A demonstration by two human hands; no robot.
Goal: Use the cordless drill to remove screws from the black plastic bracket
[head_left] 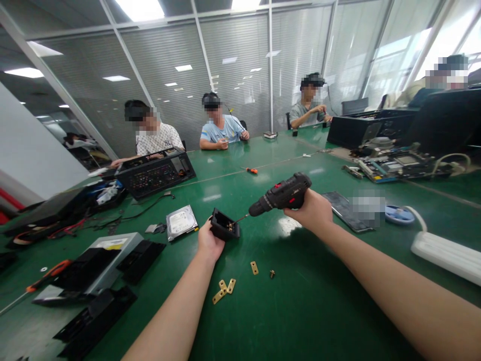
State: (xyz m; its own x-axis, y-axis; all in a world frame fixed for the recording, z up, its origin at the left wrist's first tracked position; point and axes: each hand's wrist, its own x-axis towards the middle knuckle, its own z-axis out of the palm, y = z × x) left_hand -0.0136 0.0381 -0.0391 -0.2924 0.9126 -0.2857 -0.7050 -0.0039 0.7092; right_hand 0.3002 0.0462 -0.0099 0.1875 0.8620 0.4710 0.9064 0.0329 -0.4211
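- Box, black and open-topped (225, 231), is the landmark: it sits tilted in the left hand (210, 243), above the green table (308, 311), with small brass-coloured pieces (230, 227) inside
- Left hand grips the box from its left side and below; exactly how each finger lies is hidden
- Right hand (312, 209), to the right of the box, is wrapped around the handle of a black cordless drill (280, 194)
- Drill points left and down, its thin bit (241, 219) reaching the box's open side; whether the tip touches anything inside, I cannot tell
- Brass plates (221, 292) with holes lie clustered on the table, nearer the camera than the box
- Single brass plate (254, 267) and a small screw (272, 274) lie apart from them, nearer than the box and to its right
- Hard drive (181, 222) lies just left of the box
- Small orange screwdriver (252, 171) lies beyond the box
- Black computer case (156, 173) stands beyond the box to the left, a person in a white patterned shirt (160, 139) behind it
- White power strip (449, 253) lies well to the box's right
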